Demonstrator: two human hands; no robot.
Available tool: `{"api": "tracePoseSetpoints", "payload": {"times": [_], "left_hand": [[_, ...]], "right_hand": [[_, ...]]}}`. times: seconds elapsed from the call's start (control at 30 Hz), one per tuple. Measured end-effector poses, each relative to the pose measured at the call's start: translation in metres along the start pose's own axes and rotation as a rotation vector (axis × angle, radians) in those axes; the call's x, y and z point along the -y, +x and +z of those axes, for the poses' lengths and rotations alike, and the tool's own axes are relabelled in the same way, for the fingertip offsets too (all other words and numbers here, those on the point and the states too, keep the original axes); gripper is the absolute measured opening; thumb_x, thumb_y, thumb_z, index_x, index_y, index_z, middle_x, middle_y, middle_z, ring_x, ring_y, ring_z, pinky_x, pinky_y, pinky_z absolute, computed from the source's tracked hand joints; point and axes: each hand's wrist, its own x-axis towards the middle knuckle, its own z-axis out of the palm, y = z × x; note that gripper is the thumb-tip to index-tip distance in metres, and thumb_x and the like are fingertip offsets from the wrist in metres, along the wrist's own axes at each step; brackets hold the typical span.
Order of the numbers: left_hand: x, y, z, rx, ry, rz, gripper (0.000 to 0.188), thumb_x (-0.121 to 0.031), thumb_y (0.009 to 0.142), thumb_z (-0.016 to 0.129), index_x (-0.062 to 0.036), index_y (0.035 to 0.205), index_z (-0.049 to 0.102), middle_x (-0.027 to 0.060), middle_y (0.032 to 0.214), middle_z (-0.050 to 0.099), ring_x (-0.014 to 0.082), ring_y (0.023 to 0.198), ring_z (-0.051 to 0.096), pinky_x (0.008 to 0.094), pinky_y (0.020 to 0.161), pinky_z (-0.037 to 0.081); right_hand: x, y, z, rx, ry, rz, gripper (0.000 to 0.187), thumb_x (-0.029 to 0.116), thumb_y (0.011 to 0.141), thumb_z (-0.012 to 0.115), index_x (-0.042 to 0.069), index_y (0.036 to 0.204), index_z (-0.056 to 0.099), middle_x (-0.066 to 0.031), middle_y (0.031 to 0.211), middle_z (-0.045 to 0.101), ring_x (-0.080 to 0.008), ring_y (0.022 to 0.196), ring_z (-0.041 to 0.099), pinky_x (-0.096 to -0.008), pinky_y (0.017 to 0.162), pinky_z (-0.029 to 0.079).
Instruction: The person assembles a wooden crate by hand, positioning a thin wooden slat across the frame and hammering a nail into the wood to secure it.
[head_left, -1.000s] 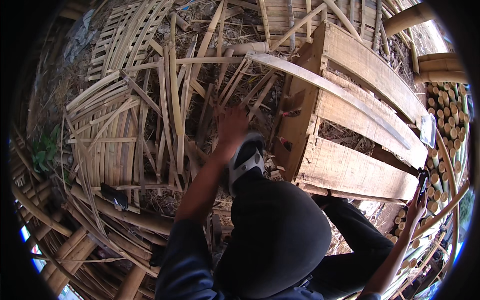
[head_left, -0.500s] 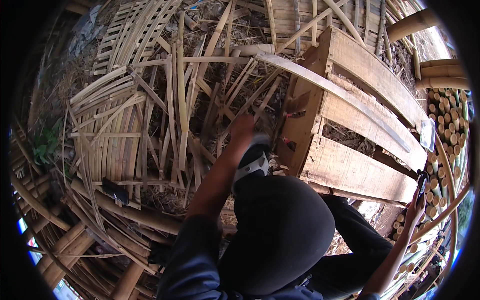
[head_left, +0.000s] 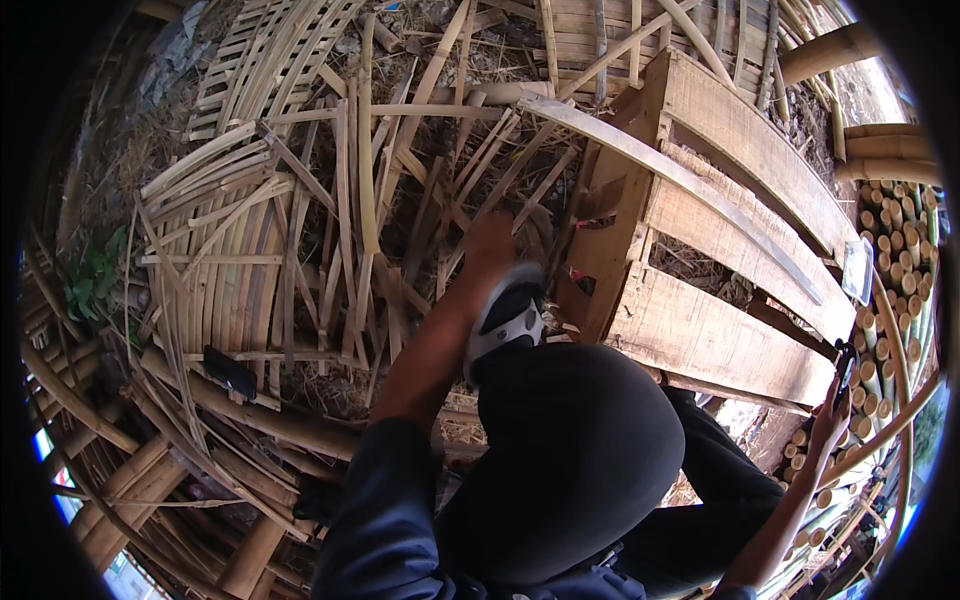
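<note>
My left hand (head_left: 488, 242) reaches past my shoe (head_left: 512, 325) into loose split-bamboo strips (head_left: 430, 215) on the ground. Its fingers are in shadow and blurred, so any grip there is hidden. Far to the right, my right hand (head_left: 828, 420) is closed on a slim black tool (head_left: 846, 362), held upright by the near right corner of a wooden slatted crate (head_left: 715, 325). The tool's exact kind does not show. Across the crate's top lies a long flat greyish slat (head_left: 680, 180), whose left end sticks out beyond the crate.
Woven bamboo panels (head_left: 215, 280) and a small black object (head_left: 230, 376) lie at the left. Cut bamboo poles (head_left: 897, 260) are stacked beyond the crate at the right. Thick bamboo poles (head_left: 270, 420) cross the lower left. A pale rectangular piece (head_left: 857, 270) rests at the crate's right end.
My left hand has shifted slightly up and to the right among the strips. My knee has moved a little to the right. My right hand stays by the crate corner with the black tool.
</note>
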Motion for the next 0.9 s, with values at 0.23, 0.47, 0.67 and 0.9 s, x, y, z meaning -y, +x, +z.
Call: {"api": "tracePoseSetpoints", "payload": {"times": [0.23, 0.47, 0.67, 0.9], "left_hand": [[0.04, -0.002, -0.036, -0.042, -0.324, 0.094, 0.02, -0.01, 0.088, 0.063, -0.0048, 0.105, 0.071, 0.0187, 0.102, 0.071, 0.0394, 0.1, 0.068, 0.0509, 0.086, 0.054], [0.058, -0.016, -0.113, -0.21, -0.616, 0.067, 0.02, -0.01, 0.085, 0.074, -0.0004, 0.103, 0.073, 0.0168, 0.093, 0.075, 0.027, 0.084, 0.073, 0.034, 0.075, 0.055], [0.072, -0.024, -0.161, -0.164, -1.178, -0.142, 0.031, -0.014, 0.098, 0.065, -0.0005, 0.126, 0.062, 0.009, 0.103, 0.07, 0.0194, 0.084, 0.071, 0.0328, 0.077, 0.06], [0.116, -0.058, -0.197, 0.056, -2.07, -0.05, 0.03, -0.022, 0.108, 0.044, -0.0124, 0.136, 0.053, -0.0007, 0.092, 0.051, 0.0057, 0.056, 0.038, 0.0188, 0.048, 0.036]], "right_hand": [[-0.002, 0.004, 0.004, 0.024, -0.039, -0.003, 0.047, 0.042, 0.101, 0.06, -0.001, 0.119, 0.064, -0.0093, 0.084, 0.061, -0.0127, 0.049, 0.05, -0.0303, 0.047, 0.04], [-0.004, 0.005, 0.002, 0.064, -0.086, 0.012, 0.057, 0.047, 0.102, 0.054, 0.002, 0.136, 0.06, -0.0145, 0.104, 0.069, -0.0142, 0.054, 0.049, -0.0307, 0.053, 0.044], [-0.032, 0.015, -0.001, 0.077, -0.116, -0.205, 0.054, 0.043, 0.104, 0.052, 0.002, 0.139, 0.057, -0.0167, 0.11, 0.068, -0.0149, 0.056, 0.055, -0.0317, 0.05, 0.046], [-0.019, 0.012, 0.005, 0.111, -0.119, 0.086, 0.041, 0.031, 0.107, 0.049, 0.007, 0.139, 0.057, -0.0181, 0.125, 0.063, -0.0148, 0.052, 0.056, -0.0313, 0.051, 0.05]]}}
